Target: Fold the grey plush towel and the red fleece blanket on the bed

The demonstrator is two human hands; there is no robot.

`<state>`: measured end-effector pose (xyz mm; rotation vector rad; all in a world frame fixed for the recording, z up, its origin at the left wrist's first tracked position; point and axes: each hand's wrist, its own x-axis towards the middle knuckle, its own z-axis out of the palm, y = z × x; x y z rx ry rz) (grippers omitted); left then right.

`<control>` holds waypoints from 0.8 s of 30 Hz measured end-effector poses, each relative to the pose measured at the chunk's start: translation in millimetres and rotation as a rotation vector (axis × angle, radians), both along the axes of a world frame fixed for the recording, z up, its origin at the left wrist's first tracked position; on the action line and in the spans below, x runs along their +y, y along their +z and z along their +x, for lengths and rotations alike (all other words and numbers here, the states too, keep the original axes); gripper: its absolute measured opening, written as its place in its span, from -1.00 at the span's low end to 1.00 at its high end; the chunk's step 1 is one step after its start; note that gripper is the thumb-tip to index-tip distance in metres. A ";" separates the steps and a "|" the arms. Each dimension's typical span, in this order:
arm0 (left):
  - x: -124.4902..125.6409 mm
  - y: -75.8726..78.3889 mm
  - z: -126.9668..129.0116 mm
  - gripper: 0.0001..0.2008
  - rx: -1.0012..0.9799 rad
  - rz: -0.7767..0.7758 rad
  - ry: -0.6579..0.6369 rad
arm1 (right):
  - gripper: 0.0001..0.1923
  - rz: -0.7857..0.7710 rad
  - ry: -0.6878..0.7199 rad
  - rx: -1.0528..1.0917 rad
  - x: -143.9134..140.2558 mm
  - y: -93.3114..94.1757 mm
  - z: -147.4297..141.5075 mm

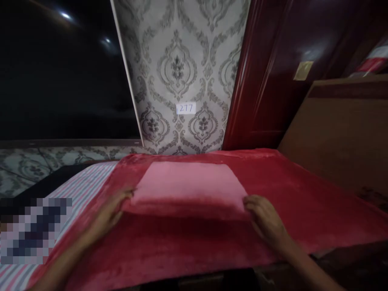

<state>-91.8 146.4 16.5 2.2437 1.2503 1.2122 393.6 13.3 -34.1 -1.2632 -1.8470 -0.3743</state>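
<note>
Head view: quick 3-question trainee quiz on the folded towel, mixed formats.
1. True or false: both hands touch the folded pink towel.
2. The towel lies on: A) the striped sheet B) the red blanket C) the floor.
3. What number is on the label on the wall?

Key:
1. True: left hand at its left edge, right hand at its right.
2. B
3. 277

Grey damask wallpaper (182,60) with label "277" (186,108), dark window (60,68), glossy maroon door (273,72), brown headboard (342,129)
</note>
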 end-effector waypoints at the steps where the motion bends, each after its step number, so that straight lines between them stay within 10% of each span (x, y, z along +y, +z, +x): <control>1: -10.5 -25.1 -4.0 -0.77 0.041 -0.066 -0.023 | -0.75 -0.100 0.024 -0.015 -11.6 -27.5 -2.5; 5: -45.0 -71.7 -12.9 -0.79 0.003 -0.214 0.060 | -0.74 -0.204 0.012 0.068 -44.3 -74.6 -13.4; 14: -51.2 -43.2 13.5 -0.47 -0.138 -0.347 0.326 | -0.45 -0.388 -0.230 0.589 -36.2 -48.3 -30.2; 24: -41.8 -49.4 38.4 -0.39 0.015 -0.347 0.433 | -0.45 -0.391 -0.329 0.423 -20.7 -49.0 -33.4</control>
